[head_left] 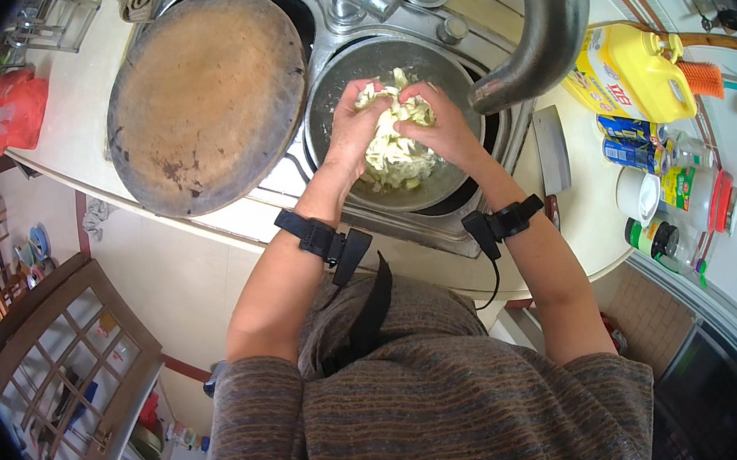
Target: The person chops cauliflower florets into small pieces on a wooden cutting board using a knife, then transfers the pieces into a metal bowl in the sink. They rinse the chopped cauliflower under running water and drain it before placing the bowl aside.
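Observation:
A round metal basin (350, 184) sits in the right bowl of the steel sink (402, 229). In it lies a heap of chopped pale green vegetable (397, 152), with some water visible around the pieces. My left hand (356, 122) grips part of the heap from the left, thumb across the top. From the other side my right hand (441, 123) curls its fingers around more of the pieces. The two hands are close together over the basin, and the undersides of the fingers are hidden by the vegetable.
A round wooden cutting board (210, 98) covers most of the left sink bowl. The curved metal faucet spout (543, 26) looms at upper right. On the right counter are a cleaver (551, 148), a yellow jug (623, 75), blue cans (633, 131) and jars. A red plastic bag (17, 110) lies far left.

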A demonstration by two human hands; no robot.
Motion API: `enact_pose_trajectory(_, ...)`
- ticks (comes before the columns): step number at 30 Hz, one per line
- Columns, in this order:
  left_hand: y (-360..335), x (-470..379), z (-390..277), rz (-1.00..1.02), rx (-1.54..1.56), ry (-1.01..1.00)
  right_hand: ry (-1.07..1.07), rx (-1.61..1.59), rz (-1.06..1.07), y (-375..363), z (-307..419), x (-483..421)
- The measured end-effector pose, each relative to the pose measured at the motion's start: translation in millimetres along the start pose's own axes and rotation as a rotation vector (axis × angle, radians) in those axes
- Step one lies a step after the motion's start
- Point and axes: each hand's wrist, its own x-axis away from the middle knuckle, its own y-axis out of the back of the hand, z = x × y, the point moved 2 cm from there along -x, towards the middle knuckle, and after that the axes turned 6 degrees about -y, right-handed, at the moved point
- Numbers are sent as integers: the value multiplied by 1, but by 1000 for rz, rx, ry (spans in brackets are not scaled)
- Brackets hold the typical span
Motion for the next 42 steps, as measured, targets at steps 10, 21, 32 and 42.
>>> enact_pose_trajectory(10,3,30,-14,103,-262,23,184,153,-72,4,-9,18)
enact_pose_trajectory(21,13,35,43,-314,267,435,-645,-913,-208,-36,-58,25)
enact_pose_trajectory(32,10,-4,63,-344,-34,190,-314,-342,-62,-45,-27,7)
enact_pose_trajectory(42,5,0,18,57,-655,-334,135,83,-87,11,-15,6)
